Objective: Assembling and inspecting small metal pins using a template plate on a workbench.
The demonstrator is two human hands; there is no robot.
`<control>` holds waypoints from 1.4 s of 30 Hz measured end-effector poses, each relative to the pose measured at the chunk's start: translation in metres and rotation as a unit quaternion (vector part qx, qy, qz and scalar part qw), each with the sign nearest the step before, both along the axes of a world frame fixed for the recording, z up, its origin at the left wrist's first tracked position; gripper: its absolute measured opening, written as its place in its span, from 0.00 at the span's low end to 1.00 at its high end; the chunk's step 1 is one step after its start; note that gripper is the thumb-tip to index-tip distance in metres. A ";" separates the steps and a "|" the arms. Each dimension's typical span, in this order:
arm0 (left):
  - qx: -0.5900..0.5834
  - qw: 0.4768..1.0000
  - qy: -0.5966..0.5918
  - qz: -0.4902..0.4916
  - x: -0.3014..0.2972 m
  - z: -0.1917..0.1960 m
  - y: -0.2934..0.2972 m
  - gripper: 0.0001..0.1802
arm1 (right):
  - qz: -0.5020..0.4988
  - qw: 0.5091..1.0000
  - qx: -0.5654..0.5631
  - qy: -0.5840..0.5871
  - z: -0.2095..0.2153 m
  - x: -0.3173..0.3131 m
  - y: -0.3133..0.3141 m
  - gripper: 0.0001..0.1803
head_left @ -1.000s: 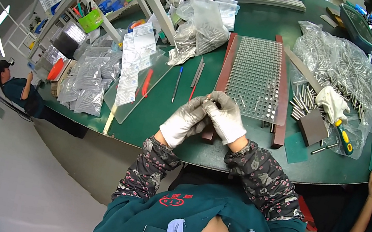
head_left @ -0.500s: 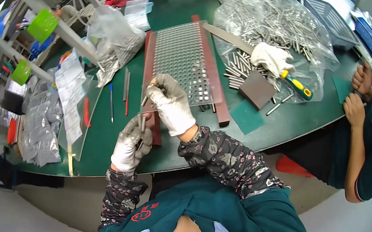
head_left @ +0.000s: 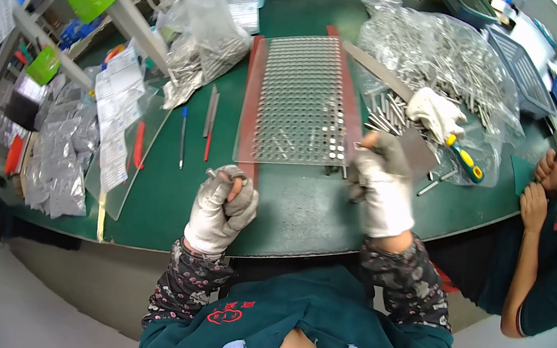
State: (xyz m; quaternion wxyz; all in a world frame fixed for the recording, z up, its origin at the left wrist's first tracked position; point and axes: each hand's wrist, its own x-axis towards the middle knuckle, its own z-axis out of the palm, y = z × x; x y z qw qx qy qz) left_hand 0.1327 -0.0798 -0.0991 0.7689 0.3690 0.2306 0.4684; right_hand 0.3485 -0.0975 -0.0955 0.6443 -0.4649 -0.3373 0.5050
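My left hand (head_left: 222,210), in a white and grey glove with bare fingertips, is closed around short metal pins (head_left: 214,173) by the table's front edge. To the right, my right hand (head_left: 383,184), gloved alike, is smeared by motion. Its fingers look curled; what they hold, if anything, is unclear. This hand is beside the near right corner of a clear perforated plate (head_left: 299,96), which rests across two reddish-brown bars (head_left: 252,103). Several holes at the plate's right side hold pins (head_left: 334,135). A few pins lie loose over its near left part.
Right of the plate are a plastic bag of many metal pins (head_left: 445,58), a white glove (head_left: 436,112), a brown block (head_left: 417,153) and a yellow-handled tool (head_left: 465,159). Pens (head_left: 183,137) and papers (head_left: 115,117) lie left. A co-worker's hands (head_left: 540,188) are at right.
My right hand has moved from the plate's near left corner to its right side. My left hand stays near the front edge, still gripping pins. The whole view has shifted.
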 end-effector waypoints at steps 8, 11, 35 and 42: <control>0.064 0.979 0.041 0.189 -0.042 -0.002 0.021 0.07 | 0.143 0.977 0.030 0.157 -0.003 0.019 -0.013 0.20; 0.040 0.971 0.095 0.216 -0.064 -0.002 0.021 0.06 | 0.131 0.985 0.000 0.115 0.007 0.016 -0.013 0.27; 0.061 0.946 0.200 0.249 -0.031 -0.040 0.009 0.14 | 0.040 0.491 -0.351 -0.796 -0.005 0.187 0.020 0.18; 0.039 0.934 0.233 0.266 -0.030 -0.037 0.002 0.13 | 0.021 0.650 -0.242 -0.720 0.007 0.208 0.010 0.23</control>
